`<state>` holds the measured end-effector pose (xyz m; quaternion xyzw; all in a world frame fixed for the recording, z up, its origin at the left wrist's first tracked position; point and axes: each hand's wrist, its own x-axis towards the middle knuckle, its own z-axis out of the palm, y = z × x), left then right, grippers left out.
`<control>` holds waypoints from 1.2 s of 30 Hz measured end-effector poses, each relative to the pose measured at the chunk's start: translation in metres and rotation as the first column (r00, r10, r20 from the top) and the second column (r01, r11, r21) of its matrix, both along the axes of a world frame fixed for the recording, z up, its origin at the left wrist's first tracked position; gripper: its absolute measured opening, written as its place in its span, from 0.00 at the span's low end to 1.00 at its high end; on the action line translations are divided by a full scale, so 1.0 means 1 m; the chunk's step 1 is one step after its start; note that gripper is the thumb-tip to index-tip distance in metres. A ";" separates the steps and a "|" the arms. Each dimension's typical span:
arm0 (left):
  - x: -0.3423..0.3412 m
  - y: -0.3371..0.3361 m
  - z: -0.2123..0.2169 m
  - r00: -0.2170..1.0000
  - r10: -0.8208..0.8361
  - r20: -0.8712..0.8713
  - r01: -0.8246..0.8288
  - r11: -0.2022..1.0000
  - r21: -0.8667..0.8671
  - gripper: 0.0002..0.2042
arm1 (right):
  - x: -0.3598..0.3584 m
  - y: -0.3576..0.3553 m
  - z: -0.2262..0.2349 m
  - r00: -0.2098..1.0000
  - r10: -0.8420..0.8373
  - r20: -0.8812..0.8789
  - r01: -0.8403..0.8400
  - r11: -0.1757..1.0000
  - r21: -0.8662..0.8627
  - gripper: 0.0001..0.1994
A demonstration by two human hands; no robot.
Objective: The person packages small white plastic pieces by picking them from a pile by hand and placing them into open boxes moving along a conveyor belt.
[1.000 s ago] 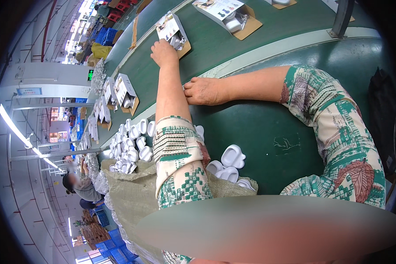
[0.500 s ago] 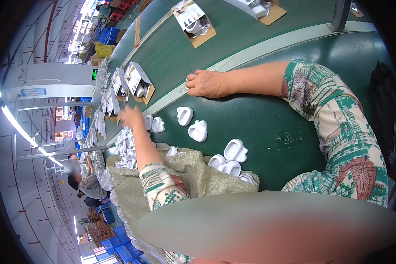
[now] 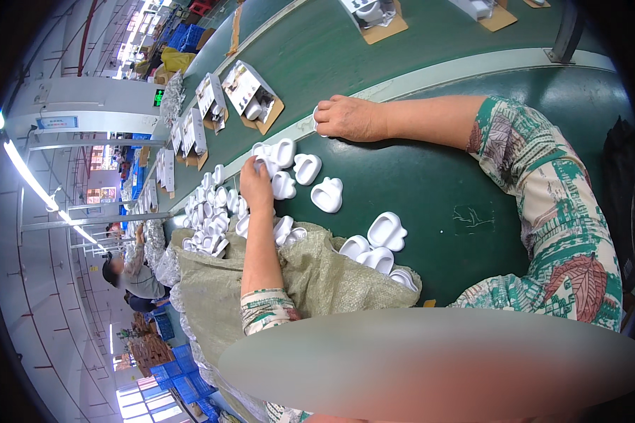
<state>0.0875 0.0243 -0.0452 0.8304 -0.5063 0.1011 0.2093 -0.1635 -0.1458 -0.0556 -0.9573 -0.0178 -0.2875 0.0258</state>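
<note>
My left hand reaches over the bench with fingers curled on a white cloud-shaped plastic piece, beside a small cluster of similar pieces. My right hand rests closed by the pale rail, a white edge showing at its fingertips; the rest is hidden. Two loose hollow white pieces, one of them a paw-like shape, lie between the hands. A heap of white pieces spills from a woven sack below my left forearm. Several more pieces, including a larger one, sit at the sack's right edge.
Beyond the pale rail runs a green belt carrying open printed boxes with white parts inside. A metal post stands at the far right. Another person works further along at the left; blue crates stand on the floor.
My left hand has moved right and come down onto the white pieces, where more now lie grouped. My right hand stays closed by the rail. The view has shifted and the boxes appear further right.
</note>
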 end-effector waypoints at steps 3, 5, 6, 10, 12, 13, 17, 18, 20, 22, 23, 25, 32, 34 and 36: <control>-0.011 -0.013 0.012 0.921 -0.150 0.360 0.181 0.982 -0.055 0.06 | 0.005 -0.002 0.003 0.994 -0.009 0.104 0.009 1.000 0.006 0.04; -0.026 -0.028 0.020 0.959 -0.132 0.250 0.141 0.990 -0.017 0.06 | 0.003 -0.008 0.001 0.990 -0.030 0.135 0.032 0.999 -0.010 0.04; -0.033 -0.035 0.028 0.985 -0.102 0.140 0.099 0.995 0.026 0.06 | 0.003 -0.009 0.000 0.985 -0.044 0.169 0.049 0.998 -0.027 0.03; -0.035 -0.070 0.044 0.990 -0.032 0.134 0.023 0.997 0.070 0.09 | 0.005 -0.013 0.005 0.962 -0.054 0.266 0.057 0.998 -0.004 0.03; -0.039 -0.094 0.043 0.986 -0.013 0.165 0.005 0.999 0.052 0.09 | 0.004 -0.015 0.001 0.968 -0.071 0.241 0.071 0.997 0.009 0.03; -0.045 -0.107 0.045 0.983 -0.014 0.185 -0.003 0.996 0.093 0.11 | 0.003 -0.017 0.000 0.973 -0.093 0.213 0.090 0.996 0.025 0.04; -0.066 -0.142 0.052 0.971 -0.031 0.235 0.003 0.993 0.118 0.15 | 0.005 -0.013 0.007 0.967 -0.103 0.231 0.110 0.994 -0.018 0.04; -0.071 -0.147 0.050 0.964 -0.043 0.261 0.003 0.989 0.149 0.15 | 0.006 -0.017 0.007 0.949 -0.124 0.289 0.123 0.992 0.021 0.04; -0.078 -0.147 0.044 0.956 -0.053 0.287 0.000 0.983 0.182 0.14 | 0.004 -0.027 0.009 0.934 -0.206 0.293 0.195 0.979 0.065 0.04; -0.093 -0.138 0.033 0.966 -0.062 0.251 0.023 0.988 0.155 0.13 | -0.003 -0.043 0.006 0.908 -0.265 0.324 0.248 0.964 0.092 0.04; -0.100 -0.132 0.028 0.974 -0.061 0.217 0.034 0.992 0.126 0.13 | -0.006 -0.051 0.005 0.899 -0.284 0.335 0.266 0.959 0.098 0.04; -0.103 -0.113 0.026 0.976 -0.050 0.210 0.018 0.989 0.148 0.11 | -0.006 -0.055 0.008 0.907 -0.305 0.290 0.295 0.952 0.080 0.04; -0.106 -0.092 0.023 0.884 -0.459 0.090 0.451 0.887 0.098 0.08 | -0.005 -0.073 0.007 0.922 -0.302 0.242 0.302 0.953 0.037 0.04; -0.103 -0.090 0.022 0.867 -0.477 0.147 0.466 0.879 0.101 0.09 | -0.005 -0.079 0.006 0.914 -0.334 0.232 0.335 0.942 0.035 0.03; -0.099 -0.089 0.022 0.847 -0.491 0.203 0.478 0.871 0.113 0.09 | -0.005 -0.085 0.007 0.916 -0.337 0.218 0.339 0.940 0.030 0.03</control>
